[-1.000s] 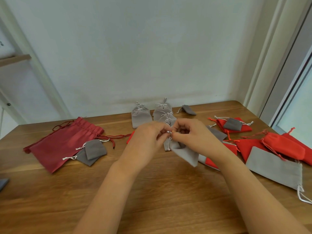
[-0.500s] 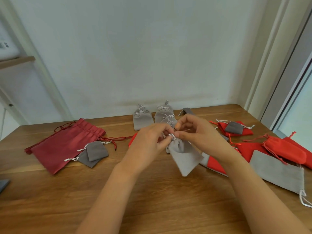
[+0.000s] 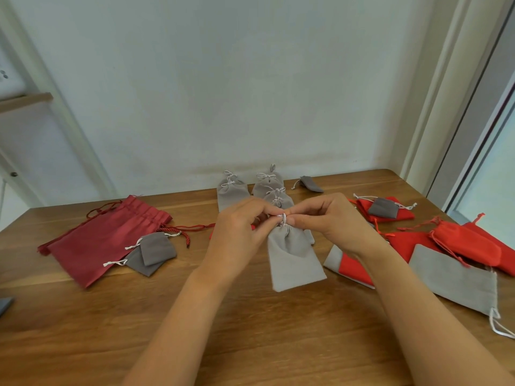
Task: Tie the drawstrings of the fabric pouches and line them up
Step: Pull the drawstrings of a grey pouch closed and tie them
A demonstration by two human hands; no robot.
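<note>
Both hands pinch the white drawstring [image 3: 283, 218] at the gathered neck of a light grey pouch [image 3: 293, 257]: the left hand [image 3: 239, 232] presses thumb and forefinger together on the cord from one side, the right hand [image 3: 331, 221] does the same from the other. The pouch hangs from that pinch above the middle of the wooden table [image 3: 195, 330], soft and velvety, puckered at the top and widening to a flat, square bottom. What it holds, if anything, cannot be told.

Behind the hands, near the wall, stands a group of light grey pouches [image 3: 232, 190] with necks cinched and white cords in bows. A dark grey pouch [image 3: 310, 184] lies just beside them. To the left a large dark red pouch [image 3: 97, 243] with a twisted cord lies flat, two small dark grey pouches [image 3: 152, 253] overlapping its edge. To the right are bright red pouches [image 3: 465, 246], one plump, and a flat grey pouch [image 3: 457, 282] with a looped white cord.
</note>
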